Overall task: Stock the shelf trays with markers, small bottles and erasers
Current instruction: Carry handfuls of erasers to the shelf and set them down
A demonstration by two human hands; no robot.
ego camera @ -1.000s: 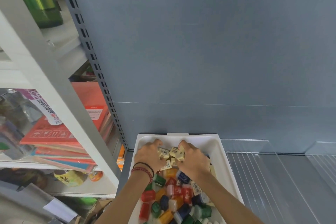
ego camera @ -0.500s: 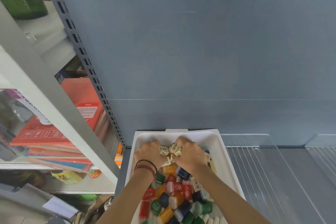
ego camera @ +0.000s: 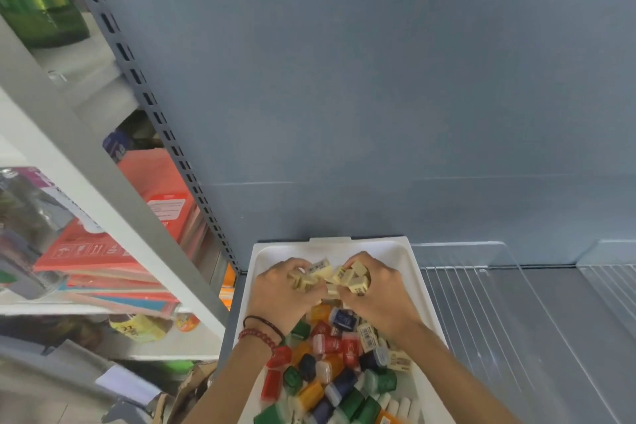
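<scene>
From the head view, your two hands meet at the far end of a white tray, low in the centre of the frame. Your left hand, with bracelets on its wrist, has its fingers curled around a clump of cream erasers. Your right hand grips the same clump from the other side, its fingers bent over the top blocks. The erasers sit bunched between both palms, above the tray's bare back corner. Nearer the bottom edge, the tray is heaped with small bottles in red, green, orange and dark blue. Pale cylinders at the very bottom may be markers, though blur makes that unsure. The tray rests on a grey shelf deck, with a clear divider just right of it. At the left of the frame, a stack of red books lies on a neighbouring shelf, and a green bottle stands in the upper left corner.
</scene>
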